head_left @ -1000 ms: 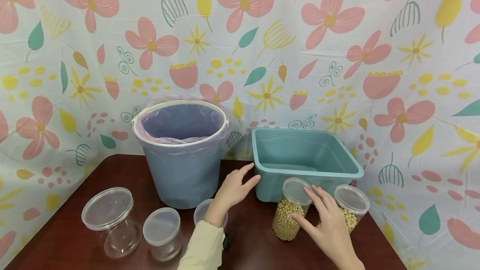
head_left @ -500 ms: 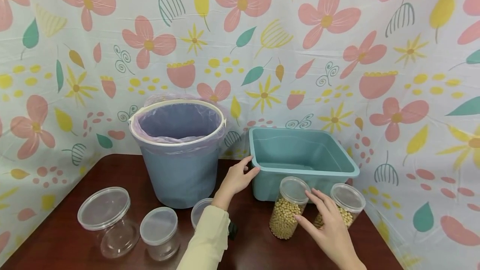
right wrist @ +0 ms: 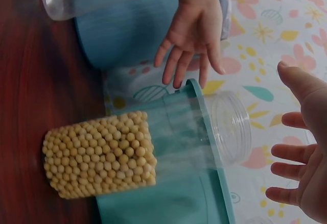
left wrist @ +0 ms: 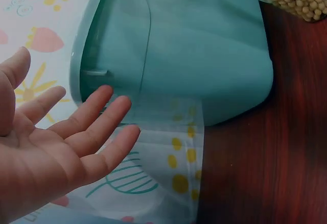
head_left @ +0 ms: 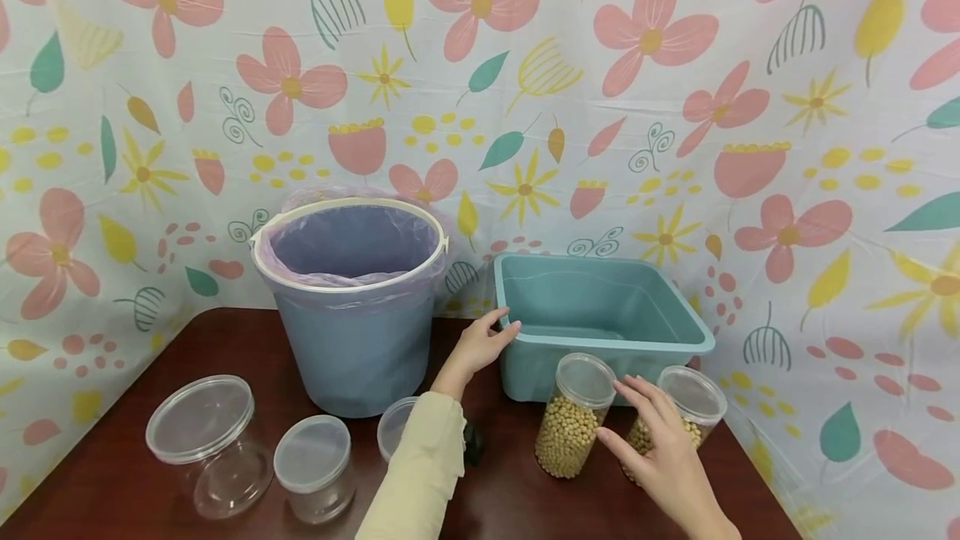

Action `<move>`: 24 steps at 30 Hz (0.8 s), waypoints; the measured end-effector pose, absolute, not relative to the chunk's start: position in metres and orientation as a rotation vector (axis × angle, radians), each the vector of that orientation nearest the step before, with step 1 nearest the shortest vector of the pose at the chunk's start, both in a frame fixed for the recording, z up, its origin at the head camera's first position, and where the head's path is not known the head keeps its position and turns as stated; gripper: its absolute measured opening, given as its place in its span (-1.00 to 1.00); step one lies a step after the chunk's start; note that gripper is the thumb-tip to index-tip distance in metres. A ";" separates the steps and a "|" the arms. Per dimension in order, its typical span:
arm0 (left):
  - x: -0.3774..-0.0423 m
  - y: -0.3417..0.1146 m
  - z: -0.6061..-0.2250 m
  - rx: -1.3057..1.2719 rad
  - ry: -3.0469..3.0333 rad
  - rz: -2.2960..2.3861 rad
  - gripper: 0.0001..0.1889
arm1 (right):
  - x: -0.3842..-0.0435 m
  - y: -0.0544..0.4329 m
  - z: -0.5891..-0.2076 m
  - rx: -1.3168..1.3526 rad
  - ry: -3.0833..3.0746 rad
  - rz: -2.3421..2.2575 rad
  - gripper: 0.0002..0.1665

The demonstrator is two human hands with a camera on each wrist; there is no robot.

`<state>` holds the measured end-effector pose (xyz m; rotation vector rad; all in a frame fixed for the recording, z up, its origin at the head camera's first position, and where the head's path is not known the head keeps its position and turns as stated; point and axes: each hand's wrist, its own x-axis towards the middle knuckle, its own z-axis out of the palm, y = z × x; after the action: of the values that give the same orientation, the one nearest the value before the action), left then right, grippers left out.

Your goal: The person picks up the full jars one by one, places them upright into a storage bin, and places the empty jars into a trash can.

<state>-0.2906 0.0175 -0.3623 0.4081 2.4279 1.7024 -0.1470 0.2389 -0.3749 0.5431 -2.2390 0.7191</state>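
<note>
A teal plastic bin (head_left: 615, 342) stands empty at the back right of the dark wood table. My left hand (head_left: 480, 348) reaches to its near-left corner with straight fingers at the rim; the left wrist view shows the palm (left wrist: 66, 142) open beside the bin wall (left wrist: 204, 45), gripping nothing. Two lidded clear jars part-filled with soybeans stand in front of the bin: one (head_left: 572, 419) left, one (head_left: 693, 398) right. My right hand (head_left: 660, 448) hovers open between them with fingers spread (right wrist: 306, 147), partly hiding the right jar.
A blue bucket (head_left: 360, 357) with a purple liner stands left of the bin. Three empty lidded clear jars sit at the front left: a large one (head_left: 206, 440), a smaller one (head_left: 315, 465), and one (head_left: 392, 432) half hidden behind my sleeve. Floral cloth backs the table.
My left hand has moved forward from mid-table to the bin's near-left corner. My right hand has drifted slightly right, from the left jar toward the gap between the jars.
</note>
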 end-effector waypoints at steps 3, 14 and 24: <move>-0.292 0.020 -0.362 0.403 2.392 1.732 -0.46 | -0.148 0.244 -0.372 0.580 -2.215 0.696 -0.29; -0.303 0.025 -0.368 0.330 2.286 1.842 -0.46 | -0.152 0.265 -0.372 0.634 -2.163 0.665 -0.41; -0.313 0.028 -0.375 0.252 2.203 1.963 -0.49 | -0.153 0.274 -0.373 0.662 -2.120 0.676 -0.43</move>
<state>-0.3128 0.0283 -0.3749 0.2522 2.2031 1.9633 -0.1534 0.2741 -0.3726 0.6623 -2.1197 0.6763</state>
